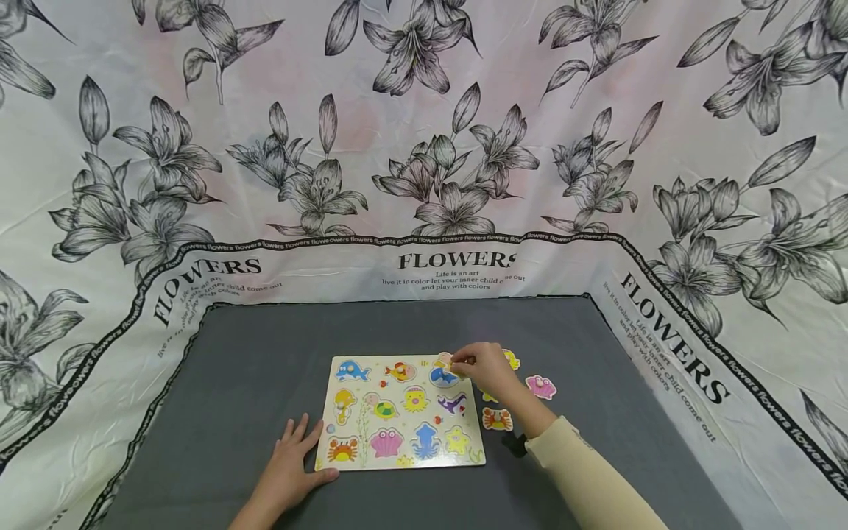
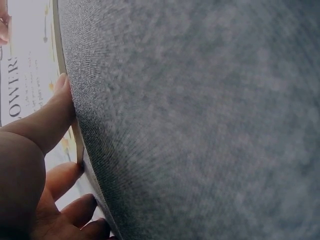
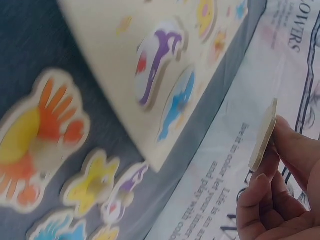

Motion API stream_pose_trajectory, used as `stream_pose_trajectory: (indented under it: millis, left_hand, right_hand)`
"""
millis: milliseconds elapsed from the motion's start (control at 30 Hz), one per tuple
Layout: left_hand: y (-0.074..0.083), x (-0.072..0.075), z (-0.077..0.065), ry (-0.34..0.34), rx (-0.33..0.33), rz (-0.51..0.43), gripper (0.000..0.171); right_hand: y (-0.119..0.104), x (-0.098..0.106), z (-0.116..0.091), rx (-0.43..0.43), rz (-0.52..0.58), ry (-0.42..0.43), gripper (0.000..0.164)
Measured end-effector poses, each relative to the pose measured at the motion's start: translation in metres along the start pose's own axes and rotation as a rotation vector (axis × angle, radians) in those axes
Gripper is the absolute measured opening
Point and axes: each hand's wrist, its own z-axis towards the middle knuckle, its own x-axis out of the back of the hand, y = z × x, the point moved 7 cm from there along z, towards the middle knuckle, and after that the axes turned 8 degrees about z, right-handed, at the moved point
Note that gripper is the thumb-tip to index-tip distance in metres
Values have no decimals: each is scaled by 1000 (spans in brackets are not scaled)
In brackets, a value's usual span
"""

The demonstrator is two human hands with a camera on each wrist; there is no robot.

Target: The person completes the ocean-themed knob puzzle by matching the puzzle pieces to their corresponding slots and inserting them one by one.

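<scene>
A pale wooden puzzle board (image 1: 430,429) with sea-animal pictures lies on the grey cloth. At its near left corner my left hand (image 1: 288,460) is spread, the thumb (image 2: 59,102) touching the near edge and a forefinger at the left side. Over the far right corner, near the blue whale picture (image 1: 444,377), my right hand (image 1: 490,372) pinches a thin wooden puzzle piece (image 3: 263,140) between thumb and fingers. That piece shows nearly edge-on in the right wrist view, so its picture cannot be told.
Loose pieces lie right of the board: a crab (image 1: 497,419), a pink shell (image 1: 541,387), a yellow starfish (image 3: 92,187) and a purple-and-white sea animal (image 3: 120,197). A small black object (image 1: 514,444) is under the right forearm. Flower-printed cloth (image 1: 457,199) rises behind.
</scene>
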Motion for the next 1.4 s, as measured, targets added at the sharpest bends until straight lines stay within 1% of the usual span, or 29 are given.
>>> stream_pose_trajectory:
  millis: [200, 467, 733, 1100, 1200, 1400]
  left_hand:
    - [0, 0, 0, 5, 3, 3, 107]
    - [-1, 2, -1, 8, 4, -2, 107]
    - [-1, 2, -1, 5, 4, -6, 107]
    - [-1, 2, 0, 8, 9, -5, 106]
    - [-1, 2, 0, 9, 1, -5, 106]
    - [-3, 1, 1, 19, -9, -10, 106]
  right_hand:
    - [-11, -19, 2, 31, -6, -33, 6]
    - [-27, -47, 5, 57, 46, -118, 7]
    - [-43, -75, 7, 91, 14, -154, 5]
    - [-52, -113, 4, 125, -19, -204, 4]
    - [-53, -120, 4, 114, -8, -216, 4]
    - [-50, -134, 7, 80, -24, -234, 5]
